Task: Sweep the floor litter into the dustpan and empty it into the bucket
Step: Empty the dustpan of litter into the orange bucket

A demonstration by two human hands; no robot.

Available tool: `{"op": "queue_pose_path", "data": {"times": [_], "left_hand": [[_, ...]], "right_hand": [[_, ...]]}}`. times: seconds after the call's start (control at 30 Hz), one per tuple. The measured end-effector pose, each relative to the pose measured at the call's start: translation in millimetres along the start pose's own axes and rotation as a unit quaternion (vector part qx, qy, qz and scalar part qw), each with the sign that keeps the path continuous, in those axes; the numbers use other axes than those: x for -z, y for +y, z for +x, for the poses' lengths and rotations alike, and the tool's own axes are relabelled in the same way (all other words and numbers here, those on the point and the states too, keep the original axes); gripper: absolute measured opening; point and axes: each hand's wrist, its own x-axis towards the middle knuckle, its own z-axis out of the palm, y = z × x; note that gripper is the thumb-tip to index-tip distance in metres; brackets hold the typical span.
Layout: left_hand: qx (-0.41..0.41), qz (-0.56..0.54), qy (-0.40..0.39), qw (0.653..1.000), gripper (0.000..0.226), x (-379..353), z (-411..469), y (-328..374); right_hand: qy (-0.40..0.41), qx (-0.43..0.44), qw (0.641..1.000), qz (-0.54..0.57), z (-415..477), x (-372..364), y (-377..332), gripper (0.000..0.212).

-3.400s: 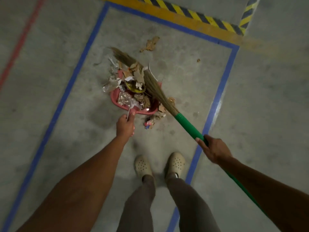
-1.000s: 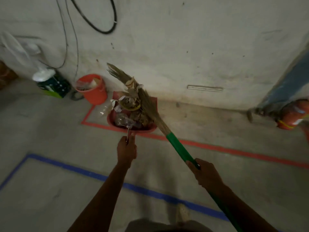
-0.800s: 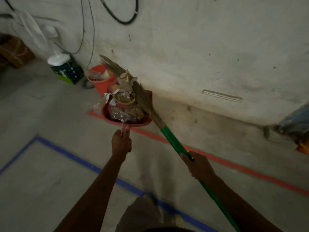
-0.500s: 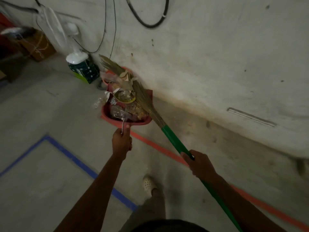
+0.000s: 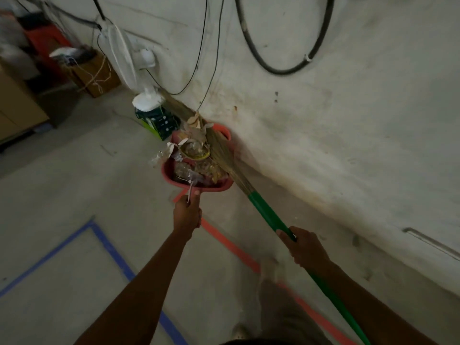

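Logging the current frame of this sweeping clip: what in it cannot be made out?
Head view only.
The bucket: the loaded dustpan covers it; the red edge behind the litter may be either's rim.
The dustpan's handle: inside the left hand.
The broom, far end: cut off at the bottom edge, past the right hand.
A shoe: motion-blurred.

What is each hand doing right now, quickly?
The left hand is closed, gripping the dustpan by its handle.
The right hand is closed, gripping the broom by its green stick.
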Motion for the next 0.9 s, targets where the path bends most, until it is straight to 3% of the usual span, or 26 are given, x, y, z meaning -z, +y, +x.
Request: {"op": "queue_pose_path", "data": {"times": [0.17,0.3,0.5,0.8,0.9], "left_hand": [[0.021,-0.005,0.014,1.0,0.039,-26.2,115.5,5.9],[0.049,0.005,0.021,0.999,0.039,-50.8,209.0,16.7],[0.079,0.041,0.022,0.996,0.042,-71.2,325.8,41.2],[0.134,0.074,-0.005,0.988,0.046,-84.0,463.8,24.2],[0.167,0.097,-0.033,0.981,0.047,-88.0,522.3,0.0]], "right_hand": [[-0.017,0.017,0.999,-0.029,131.2,6.4,-21.6,0.048],[-0.009,0.044,0.998,-0.043,235.0,14.3,-36.4,0.087],[-0.028,0.022,0.997,-0.069,338.1,26.2,-72.8,0.041],[-0.072,-0.006,0.991,-0.114,460.7,18.9,-108.6,0.035],[-0.074,-0.038,0.989,-0.123,505.7,4.1,-119.2,0.045]]}}
